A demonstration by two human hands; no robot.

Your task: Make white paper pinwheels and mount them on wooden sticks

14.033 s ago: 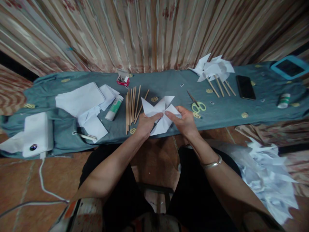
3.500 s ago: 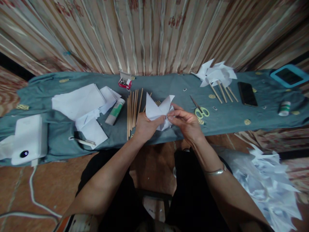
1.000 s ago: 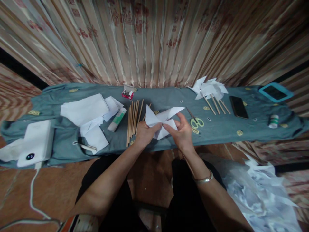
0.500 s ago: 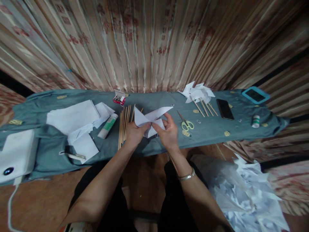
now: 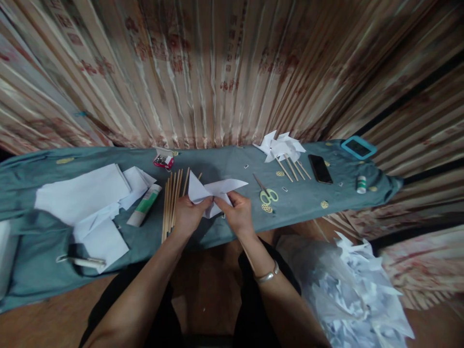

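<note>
Between my two hands is a white paper pinwheel point(image 5: 198, 189), its corners folded in toward the middle and its points sticking up and out. My left hand point(image 5: 187, 215) grips its left side, with the thumb pressed near the centre. On the other side my right hand point(image 5: 237, 210) pinches it, thumb also at the centre and fingers behind the paper. Whether a pin sits under the thumbs is hidden. Several wooden sticks point(image 5: 170, 200) lie just left of my left hand. Green-handled scissors point(image 5: 267, 195) rest to the right of my right hand.
White paper sheets point(image 5: 83, 193), a glue tube point(image 5: 145, 205) and a red box of pins point(image 5: 164, 158) lie left. Finished pinwheels on sticks point(image 5: 284, 147), a phone point(image 5: 320, 169), a blue-framed device point(image 5: 358, 147) and a small bottle point(image 5: 361, 184) are right. A bag of paper pinwheels point(image 5: 357, 290) stands below.
The camera view has swung to the right, so everything appears shifted left. Both hands keep hold of the pinwheel, with my thumbs now closer together at its centre.
</note>
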